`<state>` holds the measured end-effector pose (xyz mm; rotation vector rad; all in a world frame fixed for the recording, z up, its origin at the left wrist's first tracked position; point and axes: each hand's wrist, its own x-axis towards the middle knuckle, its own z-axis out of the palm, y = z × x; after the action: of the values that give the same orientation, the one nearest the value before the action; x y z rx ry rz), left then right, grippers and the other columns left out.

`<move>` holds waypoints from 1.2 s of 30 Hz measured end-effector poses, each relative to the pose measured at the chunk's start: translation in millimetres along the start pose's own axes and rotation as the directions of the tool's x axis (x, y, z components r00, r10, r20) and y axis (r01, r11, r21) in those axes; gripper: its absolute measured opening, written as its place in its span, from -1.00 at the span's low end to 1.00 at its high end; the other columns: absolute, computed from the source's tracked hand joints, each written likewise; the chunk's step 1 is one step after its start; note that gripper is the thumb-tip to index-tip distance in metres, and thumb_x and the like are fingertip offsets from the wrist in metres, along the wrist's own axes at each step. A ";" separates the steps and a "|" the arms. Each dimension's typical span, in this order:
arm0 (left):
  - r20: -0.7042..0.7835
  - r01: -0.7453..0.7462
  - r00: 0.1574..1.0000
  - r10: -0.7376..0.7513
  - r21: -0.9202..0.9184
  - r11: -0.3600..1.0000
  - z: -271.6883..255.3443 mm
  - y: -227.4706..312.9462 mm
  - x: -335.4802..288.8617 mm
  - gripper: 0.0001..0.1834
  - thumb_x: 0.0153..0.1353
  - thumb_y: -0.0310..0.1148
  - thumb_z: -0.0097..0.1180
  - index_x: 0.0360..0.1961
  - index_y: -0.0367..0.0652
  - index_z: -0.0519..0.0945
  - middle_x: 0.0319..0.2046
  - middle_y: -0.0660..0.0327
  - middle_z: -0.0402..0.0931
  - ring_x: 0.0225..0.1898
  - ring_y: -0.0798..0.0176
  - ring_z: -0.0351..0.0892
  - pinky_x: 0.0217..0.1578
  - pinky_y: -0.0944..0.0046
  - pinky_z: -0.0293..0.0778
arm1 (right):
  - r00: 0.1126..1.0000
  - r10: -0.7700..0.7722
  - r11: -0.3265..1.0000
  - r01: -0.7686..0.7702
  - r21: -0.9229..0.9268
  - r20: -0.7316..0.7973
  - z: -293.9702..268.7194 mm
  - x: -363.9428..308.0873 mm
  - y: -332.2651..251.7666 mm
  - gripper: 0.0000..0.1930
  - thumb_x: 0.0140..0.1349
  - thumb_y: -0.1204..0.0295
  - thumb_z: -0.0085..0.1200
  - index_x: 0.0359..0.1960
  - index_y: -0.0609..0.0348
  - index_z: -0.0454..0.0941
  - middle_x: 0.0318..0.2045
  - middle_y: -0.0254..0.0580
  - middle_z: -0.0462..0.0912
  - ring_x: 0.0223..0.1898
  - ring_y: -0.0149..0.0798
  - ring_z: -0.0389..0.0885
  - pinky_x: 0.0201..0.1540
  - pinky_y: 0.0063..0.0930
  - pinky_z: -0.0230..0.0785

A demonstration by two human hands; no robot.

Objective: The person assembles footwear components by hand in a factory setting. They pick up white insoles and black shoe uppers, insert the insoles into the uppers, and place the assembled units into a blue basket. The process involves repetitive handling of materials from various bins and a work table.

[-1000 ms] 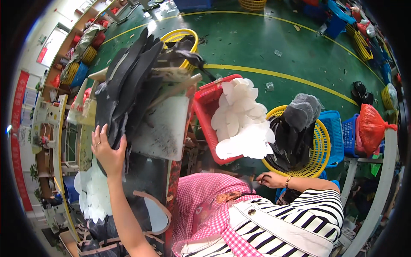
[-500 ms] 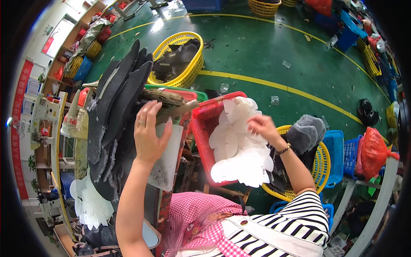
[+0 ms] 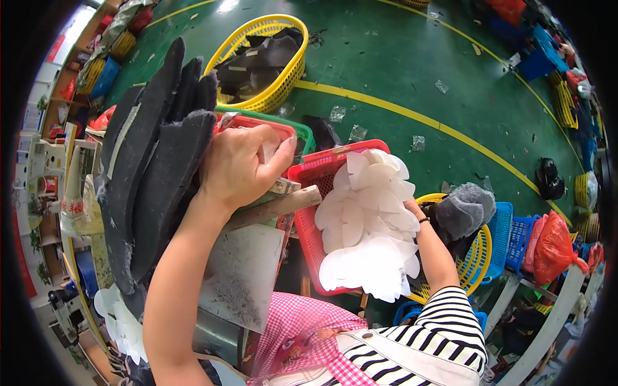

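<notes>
My left hand (image 3: 241, 161) is closed, its fingers curled down over the far end of the bench, beside a tall stack of dark grey felt-like pieces (image 3: 148, 186). What it holds, if anything, is hidden. Just below the fist a wooden stick (image 3: 283, 207) juts out above a smudged pale board (image 3: 248, 257). My right hand (image 3: 412, 207) reaches to the right side of a heap of white rounded sheets (image 3: 360, 219); its fingers are hidden behind them. These sheets lie in and over a red plastic basket (image 3: 312, 257).
A yellow basket (image 3: 299, 67) of dark pieces stands on the green floor ahead. To the right, grey fuzzy pieces (image 3: 465, 209) sit over another yellow basket (image 3: 479, 257), beside blue baskets (image 3: 501, 241) and a red bag (image 3: 552, 241). More white sheets (image 3: 119, 321) lie lower left.
My left hand has moved forward and gone from spread fingers to a closed fist. The right hand has dropped from above the white sheets to their right edge. The view has shifted.
</notes>
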<state>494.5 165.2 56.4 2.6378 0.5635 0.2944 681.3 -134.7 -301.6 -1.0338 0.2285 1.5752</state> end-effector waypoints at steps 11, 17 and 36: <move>0.083 0.063 0.994 -0.065 0.030 0.998 -5.8 0.6 3.4 -0.70 0.17 -0.15 0.12 -0.44 -0.19 0.65 -0.69 0.18 0.53 -0.68 0.30 0.50 -0.61 0.33 0.33 | 0.959 -0.206 0.976 0.216 0.033 -0.195 -38.3 -17.6 -30.6 -0.78 0.27 0.20 0.06 -0.24 0.06 0.59 -0.47 -0.40 0.58 -0.52 -0.44 0.52 -0.48 -0.49 0.42; 0.109 0.028 0.993 -0.034 0.056 0.998 -5.0 -2.2 4.3 -0.71 0.15 -0.19 0.13 -0.44 -0.23 0.64 -0.69 0.19 0.51 -0.71 0.31 0.45 -0.63 0.34 0.30 | 0.774 -0.345 0.889 0.450 0.079 -0.532 -150.4 -52.9 -78.7 -0.81 0.25 0.23 0.09 -0.27 0.04 0.59 -0.47 -0.39 0.58 -0.48 -0.43 0.55 -0.44 -0.49 0.45; 0.299 0.029 0.953 -0.036 0.026 0.999 -15.1 -3.8 8.1 -0.48 -0.06 0.06 0.02 -0.39 -0.24 0.64 -0.69 0.27 0.46 -0.68 0.24 0.30 -0.57 0.29 0.21 | 0.360 -0.852 -0.001 0.724 -0.690 0.379 161.4 17.4 -10.1 -0.64 0.02 0.59 0.11 -0.07 0.13 0.55 -0.12 -0.12 0.59 -0.09 -0.15 0.57 -0.06 -0.37 0.43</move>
<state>496.1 177.3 69.1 2.6211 0.5085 -0.1237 613.3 -14.9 -215.0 -1.5539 -0.9947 0.3655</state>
